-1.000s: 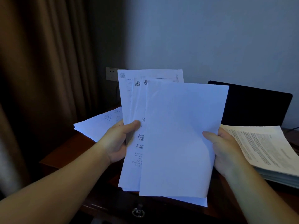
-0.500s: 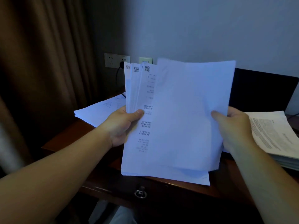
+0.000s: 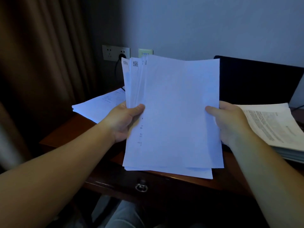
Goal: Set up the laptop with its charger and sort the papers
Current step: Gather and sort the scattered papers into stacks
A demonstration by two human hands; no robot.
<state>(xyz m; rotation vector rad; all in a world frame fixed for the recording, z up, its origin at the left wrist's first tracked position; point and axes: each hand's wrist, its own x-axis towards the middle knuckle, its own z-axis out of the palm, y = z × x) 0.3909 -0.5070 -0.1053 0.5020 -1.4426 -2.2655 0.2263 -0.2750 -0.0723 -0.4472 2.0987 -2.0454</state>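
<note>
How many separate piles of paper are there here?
3: a sheaf held up in both hands, a flat stack on the desk's far left, and a printed stack at right. More may lie hidden behind the sheaf.

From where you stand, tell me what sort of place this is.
Probably a hotel room or bedroom work corner: a dark wooden desk with a ring-pull drawer, heavy brown curtains, and wall sockets above stacked papers.

Dim, bluish light; soft blur
</note>
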